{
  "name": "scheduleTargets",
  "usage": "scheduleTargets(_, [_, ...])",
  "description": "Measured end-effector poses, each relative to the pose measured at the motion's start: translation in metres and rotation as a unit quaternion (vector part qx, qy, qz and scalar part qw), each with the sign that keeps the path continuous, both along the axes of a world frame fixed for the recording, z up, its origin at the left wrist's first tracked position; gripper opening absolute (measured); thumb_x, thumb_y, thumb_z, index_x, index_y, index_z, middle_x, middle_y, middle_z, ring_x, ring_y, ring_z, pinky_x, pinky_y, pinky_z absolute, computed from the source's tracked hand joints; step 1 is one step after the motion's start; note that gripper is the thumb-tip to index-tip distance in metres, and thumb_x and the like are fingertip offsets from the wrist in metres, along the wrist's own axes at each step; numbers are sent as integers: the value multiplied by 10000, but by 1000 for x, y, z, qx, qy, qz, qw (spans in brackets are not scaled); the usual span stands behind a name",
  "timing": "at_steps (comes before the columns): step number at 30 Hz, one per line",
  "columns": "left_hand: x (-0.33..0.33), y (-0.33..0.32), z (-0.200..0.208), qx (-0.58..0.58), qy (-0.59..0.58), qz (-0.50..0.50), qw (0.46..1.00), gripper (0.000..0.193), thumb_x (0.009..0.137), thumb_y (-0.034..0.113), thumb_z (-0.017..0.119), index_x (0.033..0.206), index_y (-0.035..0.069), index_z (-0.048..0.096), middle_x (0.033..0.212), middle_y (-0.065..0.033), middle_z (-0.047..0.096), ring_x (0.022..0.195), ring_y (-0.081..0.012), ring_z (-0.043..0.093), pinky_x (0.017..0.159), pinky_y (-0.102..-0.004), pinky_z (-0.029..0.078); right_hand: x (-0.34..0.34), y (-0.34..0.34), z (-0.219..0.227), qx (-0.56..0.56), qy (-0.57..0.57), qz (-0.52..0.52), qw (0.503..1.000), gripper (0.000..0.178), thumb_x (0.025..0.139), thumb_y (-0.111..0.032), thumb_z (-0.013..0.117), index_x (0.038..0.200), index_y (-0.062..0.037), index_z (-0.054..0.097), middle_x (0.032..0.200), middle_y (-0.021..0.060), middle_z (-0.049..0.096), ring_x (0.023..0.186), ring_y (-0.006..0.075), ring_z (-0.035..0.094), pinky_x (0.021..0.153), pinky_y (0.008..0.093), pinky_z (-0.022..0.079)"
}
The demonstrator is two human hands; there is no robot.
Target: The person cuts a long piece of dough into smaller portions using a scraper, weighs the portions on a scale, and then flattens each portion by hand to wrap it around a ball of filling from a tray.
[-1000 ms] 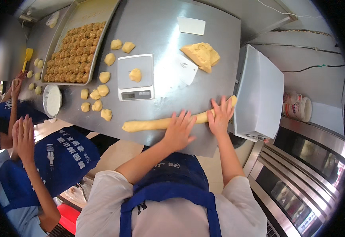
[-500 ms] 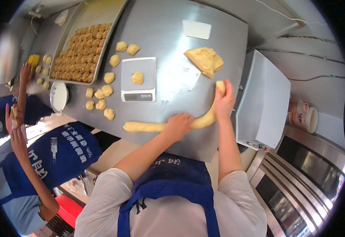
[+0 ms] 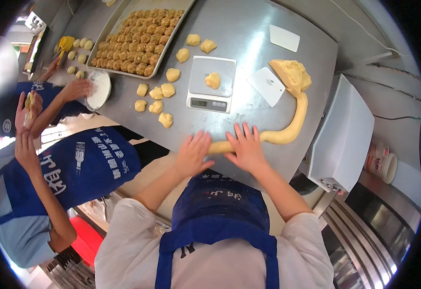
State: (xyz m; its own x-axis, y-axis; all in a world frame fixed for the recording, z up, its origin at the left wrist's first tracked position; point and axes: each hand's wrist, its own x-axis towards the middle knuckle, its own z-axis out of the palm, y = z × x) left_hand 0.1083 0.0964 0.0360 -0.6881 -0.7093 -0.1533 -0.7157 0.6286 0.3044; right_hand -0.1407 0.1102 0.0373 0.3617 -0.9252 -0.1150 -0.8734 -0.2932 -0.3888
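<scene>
A long rope of yellow dough (image 3: 287,135) runs along the front of the metal table and curves away on the right. Its far end touches a larger dough lump (image 3: 290,76). My left hand (image 3: 194,153) lies over the rope's left end with its fingers stretched out. Beside it, my right hand (image 3: 245,147) rests flat on the rope, fingers spread. A white scraper (image 3: 267,85) lies next to the lump. Farther left, a kitchen scale (image 3: 209,101) bears one small dough piece (image 3: 213,80).
Several dough pieces (image 3: 156,93) lie left of the scale. Beyond them stand a tray (image 3: 158,62) of browned balls and a bowl of white powder (image 3: 106,91). At the left, co-workers' hands (image 3: 78,89) are busy. A white rectangle (image 3: 284,38) lies at the back; a grey box (image 3: 341,137) flanks the table.
My right hand has left the rope's far right end and now lies flat near my left hand. That end now meets the dough lump. The view has shifted, moving the table contents rightward.
</scene>
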Motion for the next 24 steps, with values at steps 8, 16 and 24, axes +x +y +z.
scheduleTargets(8, [1,1,8,25,15,-10,1000,833,677,548,796,1357,146,532,1266,-109,559,1192,-317,517,966,-477,436,-27,57,-1,-77,-18,-40,996,814,715,-431,785,1436,-221,471,1460,149,441,1389,331,370,1136,600,246])
scheduleTargets(16, [-52,-61,59,149,-34,-71,986,436,678,366,832,990,142,626,936,-74,625,922,-285,644,758,-416,525,-92,37,30,50,43,48,997,440,741,-457,777,907,-72,641,847,89,634,811,290,620,740,414,477])
scheduleTargets(24, [-57,-28,14,-39,22,36,998,582,695,278,821,1212,122,606,980,-86,631,965,-350,626,818,-431,518,-100,-54,36,-20,-109,-167,980,384,831,-385,708,987,-36,670,975,150,674,924,332,639,821,438,506])
